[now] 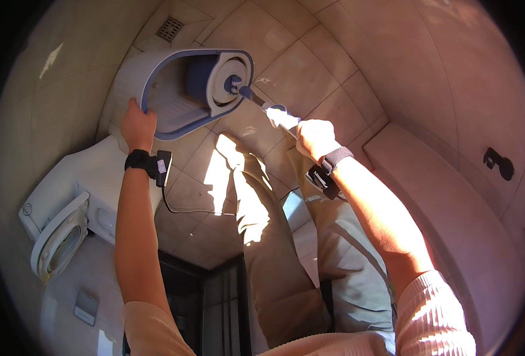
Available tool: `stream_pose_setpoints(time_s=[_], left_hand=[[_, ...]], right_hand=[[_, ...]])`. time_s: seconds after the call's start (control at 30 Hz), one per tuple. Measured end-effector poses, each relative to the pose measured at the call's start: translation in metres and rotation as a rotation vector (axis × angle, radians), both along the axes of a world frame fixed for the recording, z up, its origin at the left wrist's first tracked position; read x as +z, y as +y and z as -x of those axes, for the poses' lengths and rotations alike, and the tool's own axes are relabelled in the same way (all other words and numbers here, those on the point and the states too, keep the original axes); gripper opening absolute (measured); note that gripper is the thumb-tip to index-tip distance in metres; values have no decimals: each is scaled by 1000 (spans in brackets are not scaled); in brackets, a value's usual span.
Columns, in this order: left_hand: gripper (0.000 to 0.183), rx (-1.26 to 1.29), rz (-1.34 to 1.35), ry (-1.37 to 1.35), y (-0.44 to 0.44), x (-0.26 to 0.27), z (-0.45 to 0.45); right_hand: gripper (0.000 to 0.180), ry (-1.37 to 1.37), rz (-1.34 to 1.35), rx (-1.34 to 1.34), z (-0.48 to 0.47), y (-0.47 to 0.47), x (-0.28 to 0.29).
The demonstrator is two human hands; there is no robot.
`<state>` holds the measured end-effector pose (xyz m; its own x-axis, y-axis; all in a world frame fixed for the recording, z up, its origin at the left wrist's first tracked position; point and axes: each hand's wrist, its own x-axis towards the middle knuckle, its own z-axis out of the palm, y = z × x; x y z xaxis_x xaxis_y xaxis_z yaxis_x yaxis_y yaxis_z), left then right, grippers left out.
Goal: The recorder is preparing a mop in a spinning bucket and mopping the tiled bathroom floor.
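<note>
A white mop bucket (180, 116) with a blue rim stands on the tiled floor. My left hand (139, 125) grips its near-left rim. At the bucket's far end is a round spin wringer basket (218, 84), and the round mop head plate (228, 73) sits in or over it. From the plate's blue joint, the mop handle (258, 100) slants up toward me. My right hand (315, 137) is closed around this handle, below a bright white grip section (282, 117). Whether mop fibres lie under the plate cannot be seen.
Left of my arm is a white fixture (93, 167) with a round hinged lid (60, 242) raised. A floor drain (170, 29) lies beyond the bucket. A long ledge (427, 178) runs along the right. Behind my legs stands a dark-framed door (222, 293). A cable (187, 211) hangs from my left wrist device.
</note>
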<state>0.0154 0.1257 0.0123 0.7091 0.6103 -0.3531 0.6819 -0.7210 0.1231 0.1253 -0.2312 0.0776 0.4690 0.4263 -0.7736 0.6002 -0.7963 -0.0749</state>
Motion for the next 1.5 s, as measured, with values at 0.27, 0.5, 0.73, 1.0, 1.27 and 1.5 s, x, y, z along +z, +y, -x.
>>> stream_pose_setpoints(time_s=[0.27,0.5,0.73,1.0,1.27,1.5], left_hand=[[42,-57,37,131,15,20,-23],[46,-219,126,192,19,-5,-69],[35,-293,222,133,-14,-54,-69],[36,-487,358,157,-85,-93,-116],[35,-793,525,120,-199,-122,-174],[28,-913,882,113,-272,-146,-224]], right_hand=[[21,-12,-57,-5,7,-5,-6],[16,-65,-24,-334,5,12,15],[14,282,281,-738,-3,-5,2],[12,384,556,-715,4,-50,17],[12,89,523,-885,91,-122,22],[9,-129,546,-893,99,-144,38]])
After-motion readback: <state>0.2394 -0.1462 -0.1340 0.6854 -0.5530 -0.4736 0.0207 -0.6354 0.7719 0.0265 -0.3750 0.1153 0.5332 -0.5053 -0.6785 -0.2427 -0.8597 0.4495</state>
